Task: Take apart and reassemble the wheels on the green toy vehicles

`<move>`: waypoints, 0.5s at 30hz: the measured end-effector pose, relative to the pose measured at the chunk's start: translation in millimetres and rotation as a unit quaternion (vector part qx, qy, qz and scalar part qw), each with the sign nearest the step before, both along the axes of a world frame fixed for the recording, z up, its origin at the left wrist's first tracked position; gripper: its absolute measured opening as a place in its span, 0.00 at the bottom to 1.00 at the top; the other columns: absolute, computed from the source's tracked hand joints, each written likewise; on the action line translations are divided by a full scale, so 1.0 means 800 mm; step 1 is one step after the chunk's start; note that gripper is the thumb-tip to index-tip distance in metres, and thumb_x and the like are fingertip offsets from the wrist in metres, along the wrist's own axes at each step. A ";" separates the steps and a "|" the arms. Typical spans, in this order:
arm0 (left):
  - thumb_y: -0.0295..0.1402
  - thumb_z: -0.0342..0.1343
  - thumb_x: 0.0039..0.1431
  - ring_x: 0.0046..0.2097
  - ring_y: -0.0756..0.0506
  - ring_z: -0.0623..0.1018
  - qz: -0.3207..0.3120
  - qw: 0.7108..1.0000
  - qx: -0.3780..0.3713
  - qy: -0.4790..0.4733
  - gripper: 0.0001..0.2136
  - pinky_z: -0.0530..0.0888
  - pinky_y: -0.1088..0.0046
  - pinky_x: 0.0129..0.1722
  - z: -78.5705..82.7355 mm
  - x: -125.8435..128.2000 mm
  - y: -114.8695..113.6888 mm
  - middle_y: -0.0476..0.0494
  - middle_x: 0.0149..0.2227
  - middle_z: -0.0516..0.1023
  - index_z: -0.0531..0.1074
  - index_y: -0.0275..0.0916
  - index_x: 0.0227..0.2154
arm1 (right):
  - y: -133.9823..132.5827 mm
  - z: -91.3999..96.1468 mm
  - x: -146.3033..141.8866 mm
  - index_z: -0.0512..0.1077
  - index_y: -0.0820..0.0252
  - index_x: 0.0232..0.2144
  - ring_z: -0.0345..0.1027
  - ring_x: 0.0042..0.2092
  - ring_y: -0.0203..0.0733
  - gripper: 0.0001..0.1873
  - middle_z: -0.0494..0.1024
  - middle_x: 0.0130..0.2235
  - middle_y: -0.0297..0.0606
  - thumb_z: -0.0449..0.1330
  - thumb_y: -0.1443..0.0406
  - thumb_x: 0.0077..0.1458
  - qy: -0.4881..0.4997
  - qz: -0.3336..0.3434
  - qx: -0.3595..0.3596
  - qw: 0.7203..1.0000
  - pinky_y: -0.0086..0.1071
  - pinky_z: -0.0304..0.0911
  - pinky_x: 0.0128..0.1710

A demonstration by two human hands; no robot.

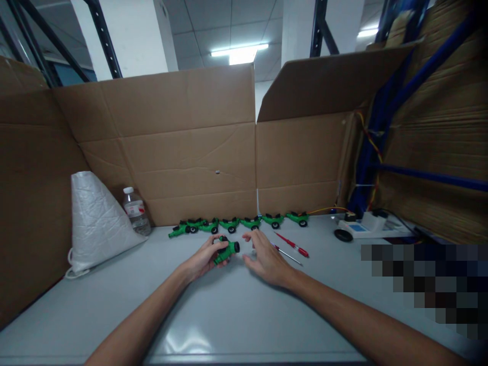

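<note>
My left hand (208, 259) is closed around a small green toy vehicle (227, 251) with black wheels, tilted just above the table. Part of the toy is covered by my fingers and thumb. A short gap to the right of it, my right hand (265, 258) is held with fingers curved and apart, nothing visible in them. Just beyond that hand lie a red screwdriver (293, 245) and a second screwdriver (288, 255), whose handle end is partly hidden behind the hand. Several similar green toy vehicles (229, 224) stand in a row behind both hands.
Cardboard walls (190, 168) enclose the grey table (244, 315) at the back and sides. A silvery-white bag (97, 223) and a water bottle (136, 211) stand at the left. At the right are a white power strip (375, 227), cables and a blue metal post (368, 157).
</note>
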State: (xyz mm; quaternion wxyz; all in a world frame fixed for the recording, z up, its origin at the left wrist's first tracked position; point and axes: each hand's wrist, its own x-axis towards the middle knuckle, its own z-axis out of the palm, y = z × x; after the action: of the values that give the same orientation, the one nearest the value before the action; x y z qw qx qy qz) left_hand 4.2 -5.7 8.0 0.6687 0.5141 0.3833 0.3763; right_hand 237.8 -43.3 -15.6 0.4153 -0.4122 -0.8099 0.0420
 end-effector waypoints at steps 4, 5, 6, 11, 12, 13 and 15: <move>0.36 0.65 0.58 0.25 0.47 0.78 0.021 0.999 0.006 -0.028 0.26 0.67 0.76 0.21 -0.001 0.001 0.003 0.44 0.36 0.80 0.59 0.41 0.55 | 0.008 -0.009 0.001 0.65 0.57 0.52 0.68 0.54 0.51 0.20 0.71 0.51 0.46 0.56 0.74 0.57 -0.030 -0.086 -0.013 0.996 0.42 0.67 0.55; 0.36 0.64 0.58 0.25 0.47 0.78 0.024 0.999 0.008 -0.034 0.26 0.66 0.76 0.21 0.000 0.001 0.003 0.45 0.36 0.80 0.59 0.41 0.55 | 0.009 -0.012 0.001 0.65 0.57 0.50 0.68 0.54 0.51 0.19 0.71 0.51 0.46 0.55 0.74 0.58 -0.050 -0.108 -0.018 0.993 0.42 0.68 0.53; 0.35 0.64 0.58 0.25 0.47 0.77 0.025 0.999 0.009 -0.038 0.26 0.67 0.76 0.21 0.000 0.001 0.003 0.46 0.35 0.79 0.58 0.42 0.55 | 0.009 -0.014 0.000 0.66 0.57 0.49 0.69 0.52 0.52 0.16 0.71 0.50 0.47 0.56 0.73 0.58 -0.071 -0.130 -0.024 0.989 0.41 0.69 0.50; 0.36 0.64 0.57 0.24 0.47 0.76 0.020 0.998 0.002 -0.053 0.27 0.68 0.75 0.21 0.002 0.002 0.004 0.49 0.33 0.77 0.57 0.43 0.55 | 0.009 -0.028 -0.002 0.66 0.56 0.43 0.73 0.42 0.53 0.05 0.73 0.46 0.48 0.57 0.69 0.64 -0.146 -0.201 -0.038 0.968 0.39 0.67 0.37; 0.37 0.64 0.57 0.24 0.48 0.76 0.018 0.998 0.002 -0.056 0.27 0.68 0.75 0.21 0.002 0.002 0.004 0.50 0.32 0.77 0.57 0.43 0.55 | 0.010 -0.030 -0.002 0.66 0.56 0.43 0.74 0.42 0.53 0.05 0.74 0.46 0.48 0.56 0.70 0.65 -0.153 -0.200 -0.036 0.967 0.39 0.66 0.37; 0.37 0.64 0.57 0.24 0.48 0.75 0.015 0.998 0.003 -0.056 0.27 0.68 0.75 0.21 0.002 0.002 0.004 0.50 0.31 0.76 0.57 0.43 0.55 | 0.011 -0.031 -0.002 0.66 0.56 0.43 0.74 0.42 0.53 0.05 0.74 0.45 0.48 0.55 0.71 0.66 -0.157 -0.195 -0.036 0.967 0.38 0.66 0.37; 0.39 0.65 0.59 0.24 0.48 0.75 0.009 0.999 0.010 -0.050 0.27 0.67 0.76 0.21 0.001 0.002 0.005 0.50 0.31 0.76 0.58 0.42 0.55 | 0.013 -0.032 -0.002 0.65 0.56 0.42 0.74 0.43 0.53 0.05 0.75 0.45 0.48 0.56 0.71 0.67 -0.157 -0.181 -0.043 0.970 0.38 0.65 0.37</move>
State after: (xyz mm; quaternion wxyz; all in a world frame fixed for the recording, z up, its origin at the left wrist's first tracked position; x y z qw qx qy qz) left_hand 5.8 -2.1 8.8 0.6785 0.4974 0.3502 0.4118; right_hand 236.0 -32.5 -41.4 0.2654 -0.5705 -0.7746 -0.0643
